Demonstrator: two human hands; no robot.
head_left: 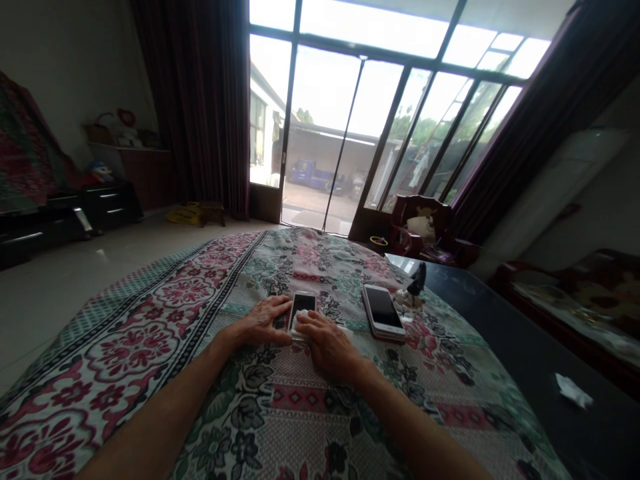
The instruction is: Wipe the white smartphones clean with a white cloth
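Note:
A smartphone [306, 302] with a white frame and a dark screen lies on the patterned cloth in front of me. My left hand [263, 321] holds it at its left edge, the thumb near the lower corner and the fingers along the side. With my right hand [333, 343] I press a white tissue [300, 323] onto the lower part of the screen, fingers bent over it. The palm side of this hand is hidden. To the right, apart from both hands, a white smartphone [384, 312] rests on top of another flat item, its dark screen up.
The floral cloth [295, 427] covers the table. Beyond the second phone stands a small dark figure on a clear base [413, 290]. A crumpled tissue [573, 391] lies on the black surface [530, 360] at right. Behind are a wooden chair [425, 227] and glass doors [345, 147].

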